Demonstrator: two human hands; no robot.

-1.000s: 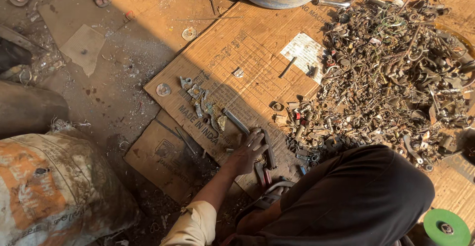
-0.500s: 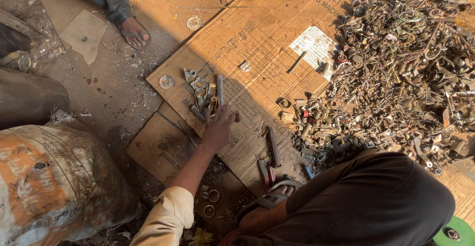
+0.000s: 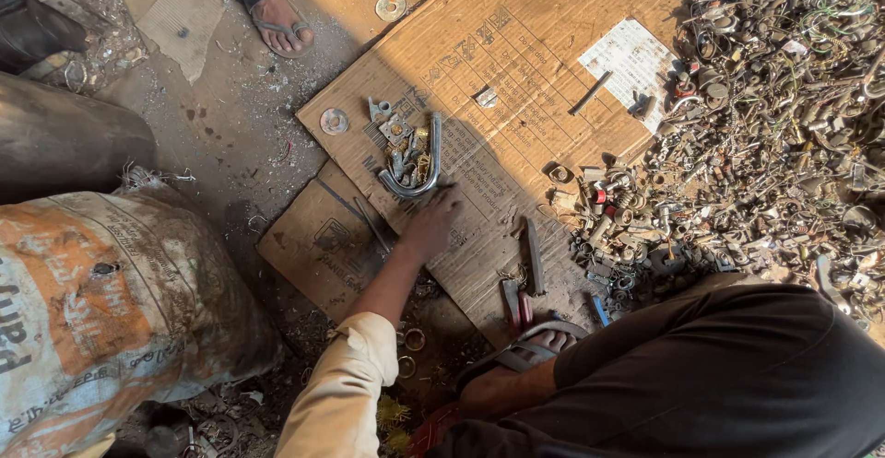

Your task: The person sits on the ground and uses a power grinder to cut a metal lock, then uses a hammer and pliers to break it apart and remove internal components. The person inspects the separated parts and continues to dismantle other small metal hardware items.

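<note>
Left hand (image 3: 431,223) stretched out over the flat brown cardboard sheet (image 3: 516,62) on the dirt floor, cream sleeve (image 3: 341,393) running back toward six o'clock. Fingers (image 3: 449,202) loosely curled and pointing toward twelve o'clock, gripping nothing as far as can be seen, tips seemingly touching or just short of the bent silver metal U-shaped bar (image 3: 415,177). U-shaped bar lying flat on the cardboard at twelve o'clock from the fingers, its curve nearest the hand, wrapped around a small cluster of grey and brass metal fittings (image 3: 398,140). Round flat metal washer (image 3: 334,121) at ten o'clock from the hand, on the cardboard's edge. Large heap of mixed scrap metal parts (image 3: 784,126) well apart at two to three o'clock. Red-handled pliers (image 3: 518,303) near the sandalled foot (image 3: 530,352) at five o'clock. Orange and white woven sack (image 3: 101,311) at eight o'clock. Another person's sandalled foot (image 3: 281,20) at eleven o'clock. Right hand out of view.
</note>
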